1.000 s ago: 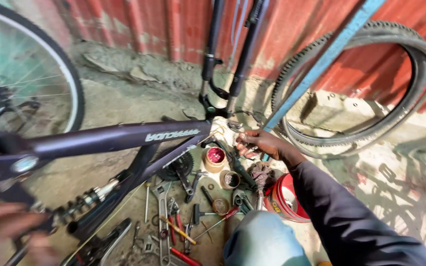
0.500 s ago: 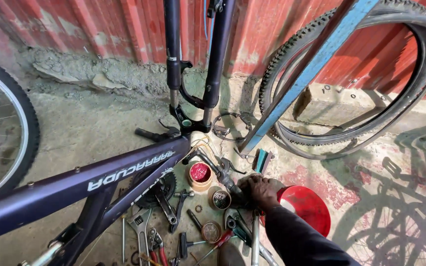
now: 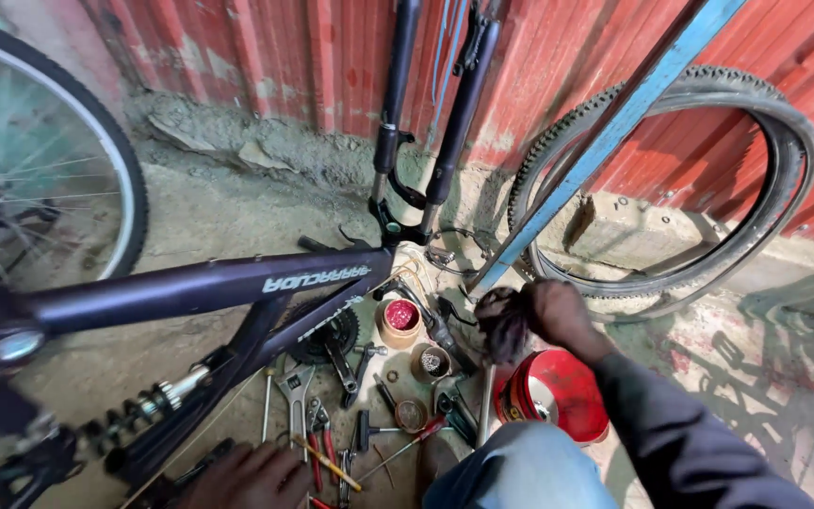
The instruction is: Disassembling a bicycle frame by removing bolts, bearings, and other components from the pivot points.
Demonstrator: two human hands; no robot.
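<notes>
A dark purple bicycle frame [image 3: 190, 287] lies upside down across the view, its black suspension fork [image 3: 426, 141] pointing up against the wall. My right hand [image 3: 553, 316] hovers just right of the head tube, above a red round container [image 3: 558, 391], and is closed around a dark greasy lump [image 3: 501, 325] that looks like a rag. My left hand [image 3: 247, 476] rests low at the bottom edge beside scattered spanners [image 3: 294, 386] and a yellow-handled screwdriver [image 3: 327, 462]; its fingers are partly cut off. A small open tin of red grease [image 3: 399, 319] stands under the frame.
A loose knobbly tyre [image 3: 784, 160] leans on the red corrugated wall behind a slanting blue bar [image 3: 614, 132]. The rear wheel [image 3: 96, 170] fills the left. A chainring [image 3: 332, 330], shock spring [image 3: 143, 410] and small cups [image 3: 433, 361] crowd the dirt floor. My jeans-clad knee [image 3: 520, 471] is at the bottom.
My right hand has lifted from the tools up beside the blue bar, holding the dark lump. My left hand has come into view at the bottom among the spanners.
</notes>
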